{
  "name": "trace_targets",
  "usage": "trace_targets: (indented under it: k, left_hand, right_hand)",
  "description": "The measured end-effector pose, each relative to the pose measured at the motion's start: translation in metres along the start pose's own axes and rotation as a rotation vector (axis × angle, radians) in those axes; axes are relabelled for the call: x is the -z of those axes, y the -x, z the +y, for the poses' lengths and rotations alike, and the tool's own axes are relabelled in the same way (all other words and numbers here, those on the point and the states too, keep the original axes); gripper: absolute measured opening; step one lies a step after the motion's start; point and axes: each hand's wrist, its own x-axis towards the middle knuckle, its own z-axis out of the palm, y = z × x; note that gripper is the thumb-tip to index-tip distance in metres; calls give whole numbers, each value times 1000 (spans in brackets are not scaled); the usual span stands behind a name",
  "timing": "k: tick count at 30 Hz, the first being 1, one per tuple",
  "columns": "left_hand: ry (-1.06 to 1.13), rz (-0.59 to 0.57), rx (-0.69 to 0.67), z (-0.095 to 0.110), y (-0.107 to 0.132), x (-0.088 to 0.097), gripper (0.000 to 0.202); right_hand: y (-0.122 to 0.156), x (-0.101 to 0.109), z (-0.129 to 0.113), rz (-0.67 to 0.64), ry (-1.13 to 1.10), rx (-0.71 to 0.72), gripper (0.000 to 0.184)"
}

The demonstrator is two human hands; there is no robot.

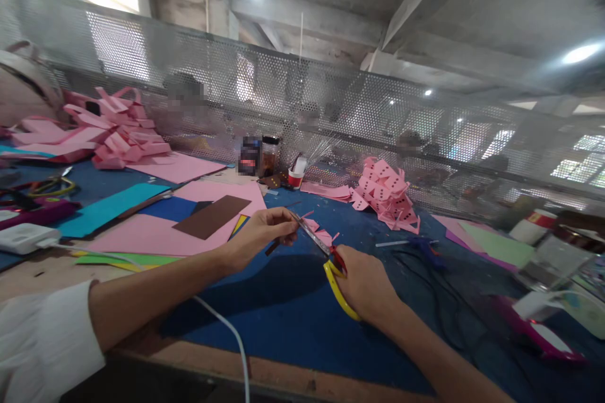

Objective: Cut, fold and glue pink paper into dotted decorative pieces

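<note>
"Scissors (pixel 317 241), head view: position?"

"In front of the wearer, over the blue tabletop (pixel 283 321). Blades slant up and leftward; yellow handle loop lowest."

"Right hand (pixel 366 283)?"

"Closed round the handles, fingers curled in. Some fingers hidden behind the knuckles. Handle shows red as well as yellow (two-tone, then)."

"Blades parted?"

"Cannot tell. They read as one narrow line at this angle."

"Left hand (pixel 265 233)?"

"Pinching, thumb pressed toward the bent fingers. It grips a dark strip (pixel 271 248); one end sticks out below the fingers. Blade tips lie right by the thumb; whether they touch the strip is too small to tell."

"Nearest items?"

"Small pink pieces (pixel 326 236) just behind the blades. Dotted pink pile (pixel 385 195) farther back, to the right. Brown sheet (pixel 212 217) left of the left hand, overlapping pink paper (pixel 142 233)."

"Farther right?"

"Blue corded tool (pixel 428 253) on the tabletop, apart from the right hand. Red-and-white cup (pixel 296 177) stands at the back."
</note>
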Motion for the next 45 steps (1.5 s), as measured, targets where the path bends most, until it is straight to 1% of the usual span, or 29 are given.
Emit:
trace_targets:
  k: [6,14,29,34,39,45]
  left_hand:
    - [-10,8,4,2,1,-1,21]
    - [27,-6,-6,-1,-1,0,21]
    - [2,-3,13,-2,-1,1,21]
    - [-8,12,42,0,-1,0,20]
    - [49,14,51,-1,-1,-2,20]
    - [11,27,98,0,-3,-2,21]
  right_hand:
    - [0,-3,3,12,5,1,16]
    - [0,0,0,28,20,-8,17]
    - [1,1,-1,41,37,-10,18]
    - [0,1,-1,27,64,-17,19]
    - [0,1,-1,6,73,-27,18]
    - [0,-2,0,5,72,-15,17]
